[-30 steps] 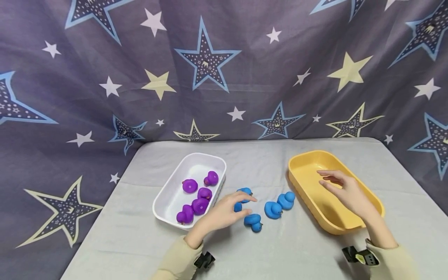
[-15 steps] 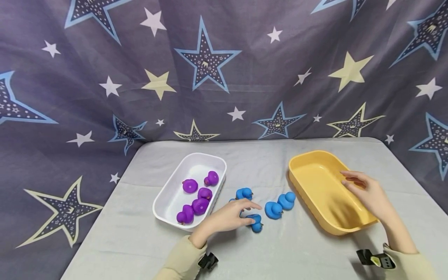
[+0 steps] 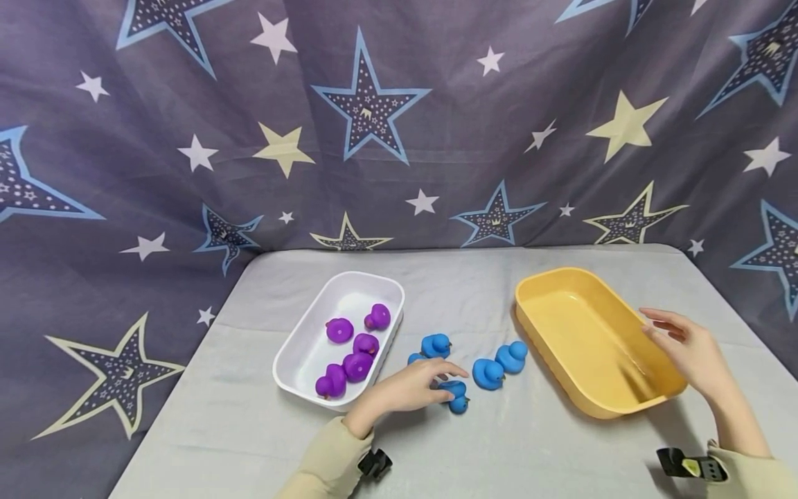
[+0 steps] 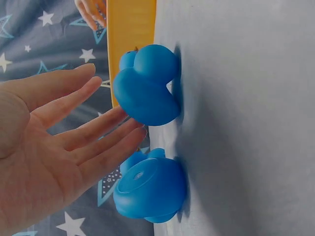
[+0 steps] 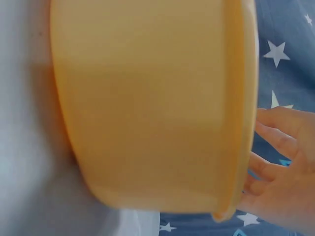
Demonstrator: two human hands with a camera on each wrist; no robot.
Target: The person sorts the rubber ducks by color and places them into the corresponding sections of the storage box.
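My left hand (image 3: 408, 387) hovers over the blue rubber ducks with its fingers spread and nothing gripped. Its thumb is over the nearest blue rubber duck (image 3: 458, 404); contact is unclear. In the left wrist view the fingers extend beside two blue ducks, one upright (image 4: 142, 93) and one tipped with its base showing (image 4: 150, 189). Another pair of blue ducks (image 3: 488, 374) sits to the right, and one more (image 3: 436, 345) lies behind the hand. My right hand (image 3: 688, 350), fingers loosely bent, is at the right rim of the yellow bin (image 3: 570, 388), holding nothing.
Left of the blue ducks stands a white bin (image 3: 288, 360) with several purple rubber ducks (image 3: 357, 367) in it. A grey cloth (image 3: 461, 284) covers the table. Behind it hangs a star-patterned curtain (image 3: 399, 187).
My right hand has moved right, from above the inside of the yellow bin to its right rim. The left hand has shifted slightly toward the front and right, to the nearest blue duck.
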